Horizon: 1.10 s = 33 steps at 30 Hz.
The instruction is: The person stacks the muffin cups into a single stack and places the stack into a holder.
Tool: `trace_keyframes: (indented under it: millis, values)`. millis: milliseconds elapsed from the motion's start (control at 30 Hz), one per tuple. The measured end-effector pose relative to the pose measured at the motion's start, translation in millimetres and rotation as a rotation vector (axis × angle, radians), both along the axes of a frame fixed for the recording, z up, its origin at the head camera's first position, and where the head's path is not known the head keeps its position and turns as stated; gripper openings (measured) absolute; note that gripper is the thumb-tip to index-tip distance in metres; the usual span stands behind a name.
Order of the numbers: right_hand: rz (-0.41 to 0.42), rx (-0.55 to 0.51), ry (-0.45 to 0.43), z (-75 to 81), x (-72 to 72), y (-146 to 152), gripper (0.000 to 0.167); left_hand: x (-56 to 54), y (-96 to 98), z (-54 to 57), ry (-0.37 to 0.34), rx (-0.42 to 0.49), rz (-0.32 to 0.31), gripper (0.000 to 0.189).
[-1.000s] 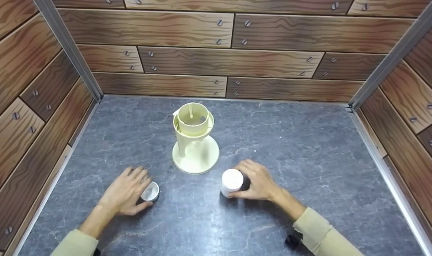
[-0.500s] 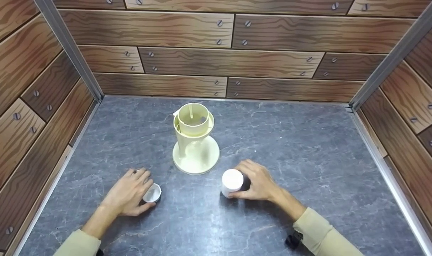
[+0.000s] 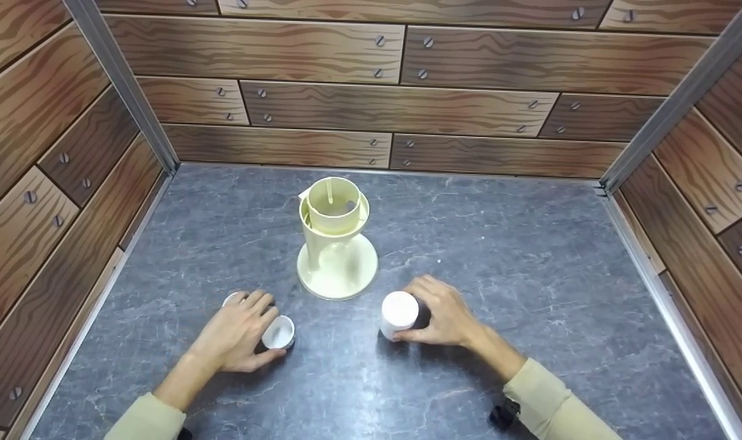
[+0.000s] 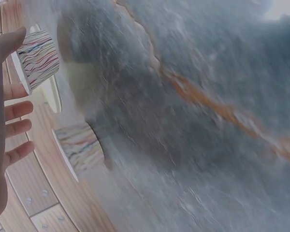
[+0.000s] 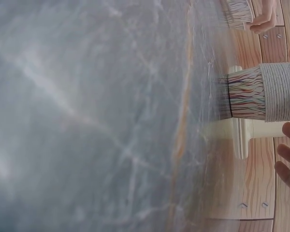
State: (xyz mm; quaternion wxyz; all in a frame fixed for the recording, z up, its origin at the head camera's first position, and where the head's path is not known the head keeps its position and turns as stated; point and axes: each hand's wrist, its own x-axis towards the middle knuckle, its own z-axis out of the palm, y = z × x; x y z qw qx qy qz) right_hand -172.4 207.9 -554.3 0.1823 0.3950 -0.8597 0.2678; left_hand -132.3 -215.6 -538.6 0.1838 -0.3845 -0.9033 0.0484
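Note:
Between thumb and index finger, my left hand [image 3: 239, 333] grips a small paper cup [image 3: 279, 333] by its sides. Its colored wavy lines show in the left wrist view, where the other fingers spread apart beyond it. A second paper cup [image 4: 79, 150] stands upright on the tabletop; in the head view my left hand mostly hides it. My right hand [image 3: 441, 311] holds a stack of nested paper cups [image 3: 400, 311], thumb in front and fingers behind. Many white rims [image 5: 280, 92] are layered along the stack's upper part in the right wrist view.
A pale yellow plastic stand [image 3: 337, 263] with a round base and an open cylindrical top stands behind and between the hands. Wood-plank patterned walls [image 3: 322, 104] with metal corner strips enclose the dark marbled tabletop [image 3: 499, 244] at the back and sides.
My left hand has moved right with its cup, toward the stack. The rim of the second cup now shows behind that hand. My right hand and the stack have stayed in place.

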Motion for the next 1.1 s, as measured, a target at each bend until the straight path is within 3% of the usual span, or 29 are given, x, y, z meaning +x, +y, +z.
trace_keyframes:
  millis: [200,1100]
  values:
    - [-0.004,-0.013,0.004,-1.5,0.5,0,0.064,-1.7,8.9,1.1,-0.012,0.025,-0.038,0.065]
    - [0.002,-0.002,-0.01,-0.7,0.2,1,0.066,-11.9,49.9,-0.1,-0.036,0.137,-0.091,0.06]
